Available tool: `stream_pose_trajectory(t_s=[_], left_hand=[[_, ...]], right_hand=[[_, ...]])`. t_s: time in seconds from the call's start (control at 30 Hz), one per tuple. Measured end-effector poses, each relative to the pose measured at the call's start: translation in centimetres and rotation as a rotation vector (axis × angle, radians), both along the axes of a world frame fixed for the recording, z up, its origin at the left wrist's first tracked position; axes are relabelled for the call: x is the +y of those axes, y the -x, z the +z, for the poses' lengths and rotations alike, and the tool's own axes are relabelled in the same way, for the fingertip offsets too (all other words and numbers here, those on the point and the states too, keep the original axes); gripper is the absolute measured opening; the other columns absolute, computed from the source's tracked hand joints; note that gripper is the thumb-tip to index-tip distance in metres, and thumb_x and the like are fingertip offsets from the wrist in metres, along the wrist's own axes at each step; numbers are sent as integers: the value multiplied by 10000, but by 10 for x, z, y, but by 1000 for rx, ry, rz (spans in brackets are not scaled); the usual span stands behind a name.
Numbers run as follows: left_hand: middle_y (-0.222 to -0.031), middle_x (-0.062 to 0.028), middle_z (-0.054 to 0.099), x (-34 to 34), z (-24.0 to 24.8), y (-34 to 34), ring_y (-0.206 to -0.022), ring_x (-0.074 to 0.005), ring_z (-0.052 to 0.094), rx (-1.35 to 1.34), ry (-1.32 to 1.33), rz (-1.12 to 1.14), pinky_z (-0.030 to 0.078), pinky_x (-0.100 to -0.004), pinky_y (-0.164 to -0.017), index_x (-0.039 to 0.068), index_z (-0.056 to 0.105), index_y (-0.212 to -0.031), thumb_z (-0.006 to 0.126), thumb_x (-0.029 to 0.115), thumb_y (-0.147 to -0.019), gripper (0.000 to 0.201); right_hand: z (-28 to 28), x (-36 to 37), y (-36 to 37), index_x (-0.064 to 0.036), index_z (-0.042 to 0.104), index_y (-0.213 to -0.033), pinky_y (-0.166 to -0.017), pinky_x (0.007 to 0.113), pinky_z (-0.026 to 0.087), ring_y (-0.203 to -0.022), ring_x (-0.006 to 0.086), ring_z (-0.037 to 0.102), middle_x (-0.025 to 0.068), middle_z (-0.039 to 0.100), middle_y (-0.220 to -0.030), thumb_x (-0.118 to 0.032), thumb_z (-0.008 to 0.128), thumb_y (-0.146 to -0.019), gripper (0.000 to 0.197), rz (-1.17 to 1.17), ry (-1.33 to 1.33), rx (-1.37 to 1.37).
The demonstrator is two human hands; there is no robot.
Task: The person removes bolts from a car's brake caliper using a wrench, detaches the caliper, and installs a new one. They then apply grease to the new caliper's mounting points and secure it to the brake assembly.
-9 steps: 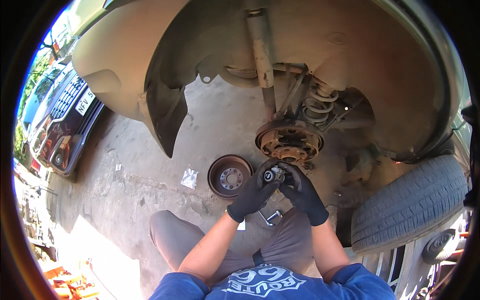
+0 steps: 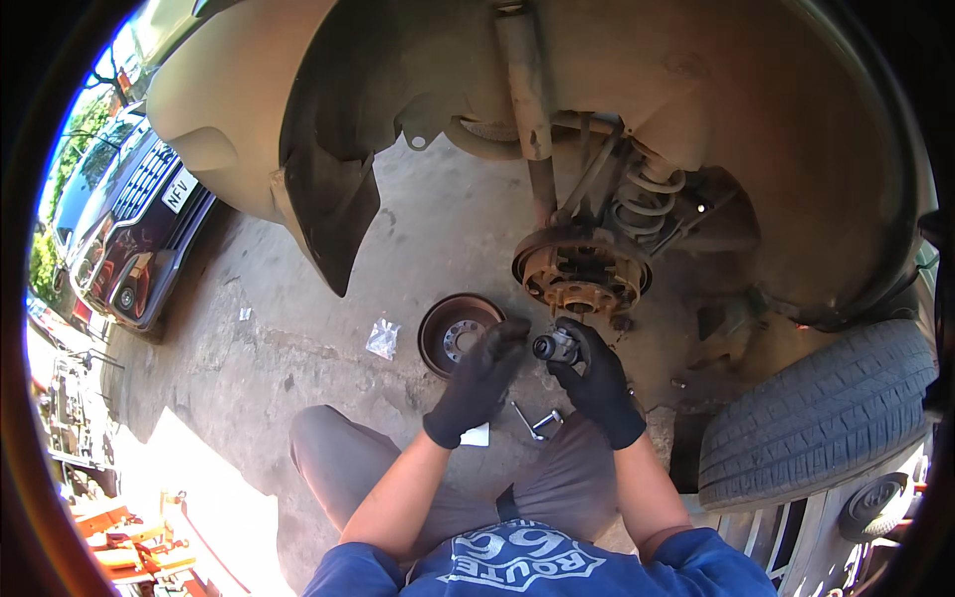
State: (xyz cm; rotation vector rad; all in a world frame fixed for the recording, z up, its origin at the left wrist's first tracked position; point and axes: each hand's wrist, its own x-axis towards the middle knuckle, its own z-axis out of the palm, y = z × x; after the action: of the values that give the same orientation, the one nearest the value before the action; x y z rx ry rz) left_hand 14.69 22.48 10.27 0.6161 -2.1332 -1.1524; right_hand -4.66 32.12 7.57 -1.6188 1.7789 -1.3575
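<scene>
In my right hand (image 2: 597,383), black-gloved, I hold a small grey metal wheel cylinder (image 2: 564,346), its dark round end turned to the left. A short gap away, my left hand (image 2: 482,383), in a matching glove, has its fingers curled together. They are slightly blurred, and whatever may be in them is hidden. Beyond my hands is a rusty brake hub assembly (image 2: 577,274) with its drum off. A brown brake drum (image 2: 430,343) lies on the ground, partly behind my left hand. Below my hands rest metal hand tools (image 2: 538,422).
A clear plastic packet (image 2: 383,338) lies left of the drum. At right stands a tire (image 2: 816,423). The wheel arch (image 2: 786,169), shock absorber (image 2: 525,90) and coil spring (image 2: 647,199) are overhead. A dark parked car (image 2: 139,244) is at far left.
My left hand has come off the wheel cylinder and moved left. The cylinder stays in my right hand, now showing a dark end. The view has shifted slightly.
</scene>
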Motion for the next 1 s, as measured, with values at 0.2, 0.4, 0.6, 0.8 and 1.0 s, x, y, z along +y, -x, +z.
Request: stream_pose_trajectory(t_s=[0.2, 0.4, 0.6, 0.8, 1.0], left_hand=[[-1000, -193, 725, 14, 35, -10, -894, -392, 694, -253, 28, 123, 539, -428, -804, 30, 682, -1143, 687, 147, -925, 247], [-930, -187, 709, 12, 38, -14, -860, -405, 684, -359, 192, 78, 530, -469, -753, 66, 688, -1028, 704, 159, -904, 155], [-922, -164, 707, 24, 33, -28, -810, -374, 687, -421, 129, 128, 535, -439, -728, 72, 694, -989, 716, 140, -872, 137], [-973, -134, 695, 29, 15, -40, -869, -349, 688, -457, 342, 99, 546, -450, -731, 91, 659, -1055, 703, 182, -894, 190], [-1210, -54, 637, 50, -37, -34, -1056, -122, 625, 188, -596, 175, 510, -299, -931, 14, 512, -1420, 717, 178, -974, 518]], right_hand=[[24, 7, 17, -103, 560, -1411, -892, 456, 538, -1079, 400, 665, 179, 669, -1233, -183, 773, -821, 633, 125, -24, 279], [33, 9, 13, -128, 573, -1401, -919, 470, 515, -1101, 375, 653, 167, 672, -1215, -214, 779, -823, 619, 188, 27, 491], [29, 10, 7, -147, 545, -1423, -921, 468, 506, -1114, 335, 647, 135, 663, -1236, -233, 754, -849, 617, 301, -138, 589], [9, 8, -1, -118, 542, -1424, -922, 438, 536, -1088, 336, 686, 161, 676, -1229, -219, 777, -843, 635, 378, -171, 132], [-20, 7, -57, -65, 519, -1435, -942, 396, 542, -1110, 320, 701, 169, 680, -1254, -171, 790, -847, 657, 234, -113, -186]])
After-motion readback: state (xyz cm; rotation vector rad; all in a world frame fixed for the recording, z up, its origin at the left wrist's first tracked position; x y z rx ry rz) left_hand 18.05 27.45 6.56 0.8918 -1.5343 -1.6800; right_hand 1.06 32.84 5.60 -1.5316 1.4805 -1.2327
